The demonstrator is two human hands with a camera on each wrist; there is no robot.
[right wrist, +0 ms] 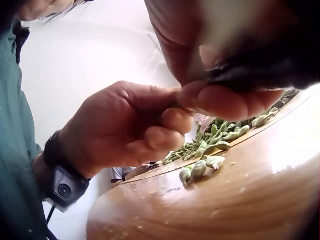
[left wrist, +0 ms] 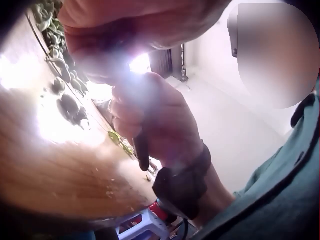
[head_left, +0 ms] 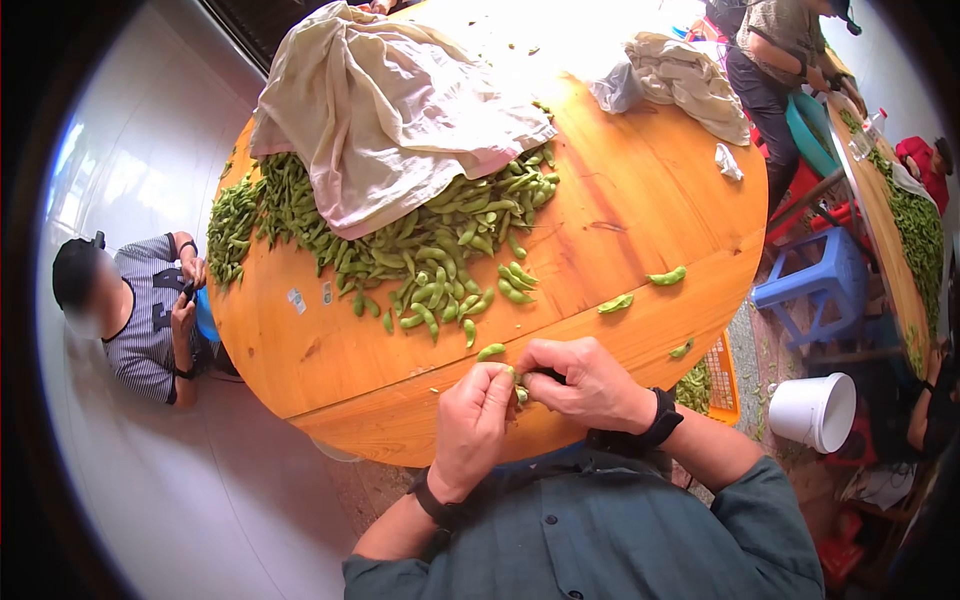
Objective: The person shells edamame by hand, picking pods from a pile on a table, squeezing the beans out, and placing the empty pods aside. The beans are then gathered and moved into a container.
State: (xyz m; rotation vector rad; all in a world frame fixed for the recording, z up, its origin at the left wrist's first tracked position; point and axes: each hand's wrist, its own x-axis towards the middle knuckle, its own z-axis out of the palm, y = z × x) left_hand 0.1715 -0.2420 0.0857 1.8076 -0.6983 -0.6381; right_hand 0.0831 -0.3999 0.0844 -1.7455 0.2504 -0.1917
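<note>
Both hands meet over the near edge of a round wooden table. Between finger and thumb, the left hand pinches a green soybean pod, mostly covered by the fingers. The right hand touches the left fingertips and grips a slim black tool, its end sticking out below the fist in the left wrist view; its working end is hidden, so I cannot tell its kind. Just beyond the fingers lies a loose pod. A large heap of pods spreads farther back, partly under a pale cloth.
Several single pods lie to the right. A crumpled cloth sits at the back right. Beside the table are an orange crate, a white bucket and a blue stool. One person sits at the left.
</note>
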